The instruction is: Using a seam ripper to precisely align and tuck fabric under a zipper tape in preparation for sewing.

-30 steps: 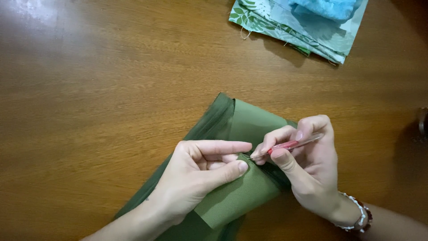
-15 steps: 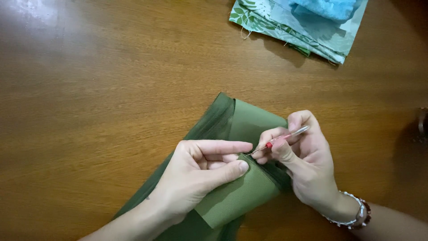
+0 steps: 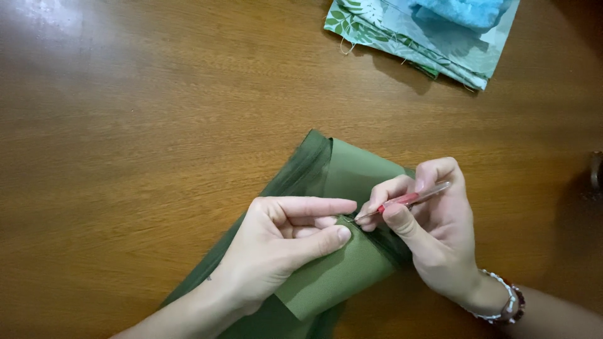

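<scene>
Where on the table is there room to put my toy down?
The wooden table is bare left of the green fabric, and between it and the leafy cloths. It's crowded where the left hand and right hand work with the red tool.

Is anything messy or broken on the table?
Nothing looks broken or spilled. Loose threads hang from the frayed edge of the folded leaf-print fabric pile at the table's far edge. The olive-green folded cloth lies flat under both hands, and the thin red-handled tool points at its fold.
</scene>
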